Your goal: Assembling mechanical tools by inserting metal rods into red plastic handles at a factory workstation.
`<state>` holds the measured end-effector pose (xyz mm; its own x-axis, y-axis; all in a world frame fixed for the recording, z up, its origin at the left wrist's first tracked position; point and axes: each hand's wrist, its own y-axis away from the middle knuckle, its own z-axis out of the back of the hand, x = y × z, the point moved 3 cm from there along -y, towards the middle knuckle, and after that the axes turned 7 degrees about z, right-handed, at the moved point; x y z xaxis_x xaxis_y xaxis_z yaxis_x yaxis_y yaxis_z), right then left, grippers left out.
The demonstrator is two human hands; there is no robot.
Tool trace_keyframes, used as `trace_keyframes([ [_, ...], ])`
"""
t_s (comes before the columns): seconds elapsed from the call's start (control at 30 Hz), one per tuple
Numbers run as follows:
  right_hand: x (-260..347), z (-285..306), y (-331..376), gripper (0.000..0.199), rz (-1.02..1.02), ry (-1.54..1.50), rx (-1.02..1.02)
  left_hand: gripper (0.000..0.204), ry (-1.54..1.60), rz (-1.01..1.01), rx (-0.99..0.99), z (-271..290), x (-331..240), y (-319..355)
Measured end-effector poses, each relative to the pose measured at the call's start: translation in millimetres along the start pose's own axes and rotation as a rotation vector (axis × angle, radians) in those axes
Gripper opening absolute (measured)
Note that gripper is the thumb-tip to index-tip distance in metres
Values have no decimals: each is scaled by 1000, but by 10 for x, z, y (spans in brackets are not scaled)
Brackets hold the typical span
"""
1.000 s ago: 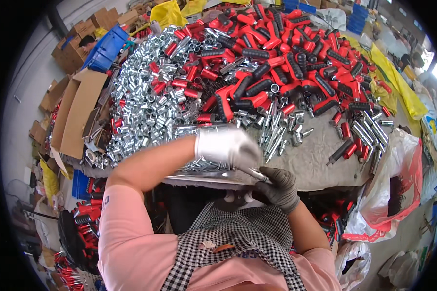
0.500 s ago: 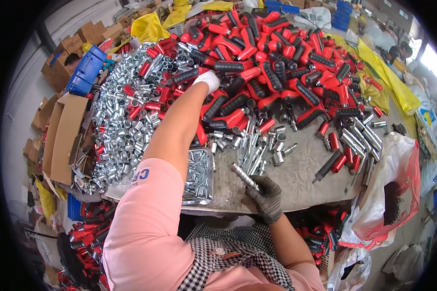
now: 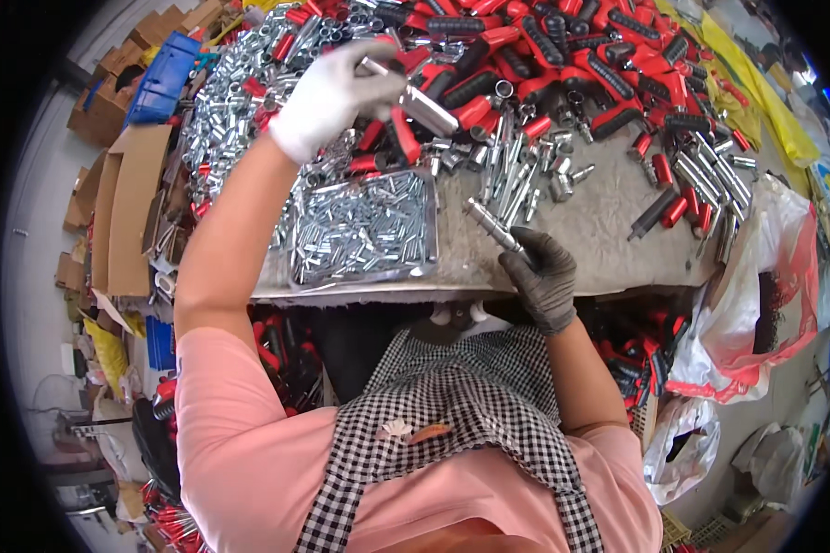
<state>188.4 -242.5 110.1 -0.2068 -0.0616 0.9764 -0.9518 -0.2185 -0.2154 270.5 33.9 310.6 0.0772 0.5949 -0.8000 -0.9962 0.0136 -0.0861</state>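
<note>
My left hand [image 3: 327, 100], in a white glove, is raised over the left part of the heap. Its fingers are closed around a shiny metal tube [image 3: 430, 112] that points down to the right. In a dark grey glove, my right hand [image 3: 548, 278] grips a stepped metal shaft [image 3: 493, 224] by its lower end, just above the table's front edge. The shaft tilts up to the left, apart from the tube. Between my hands a clear tray [image 3: 432, 221] holds many small metal pins. Loose metal rods [image 3: 512, 175] lie beyond the shaft.
Red handles with black grips [image 3: 544, 41] are heaped at the back. Small metal sleeves [image 3: 221, 138] pile up at the left. Black-and-red parts [image 3: 682, 207] lie at the right of the table [image 3: 609, 198]. A plastic bag [image 3: 738, 304] hangs at the right edge; a cardboard box [image 3: 138, 212] stands left.
My left hand has come back from the red handles toward me and left, now with the metal tube in it. My right hand still holds the shaft. The whole view has shifted.
</note>
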Motion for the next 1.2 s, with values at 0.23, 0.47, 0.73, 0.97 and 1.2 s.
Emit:
trace_keyframes([
  [0.23, 408, -109, 414, 32, 352, 251, 80, 30, 438, 150, 221, -184, 431, 1391],
  [0.47, 736, -241, 554, 31, 473, 437, 184, 23, 588, 355, 69, -154, 492, 2005],
  [0.73, 798, -462, 690, 29, 443, 344, 235, 20, 522, 294, 12, -114, 678, 2340],
  [0.97, 706, -714, 778, 28, 248, 132, 418, 22, 643, 463, 334, -465, 793, 2548],
  [1.2, 687, -1115, 904, 80, 38, 206, 593, 33, 483, 99, 331, -586, 690, 2555],
])
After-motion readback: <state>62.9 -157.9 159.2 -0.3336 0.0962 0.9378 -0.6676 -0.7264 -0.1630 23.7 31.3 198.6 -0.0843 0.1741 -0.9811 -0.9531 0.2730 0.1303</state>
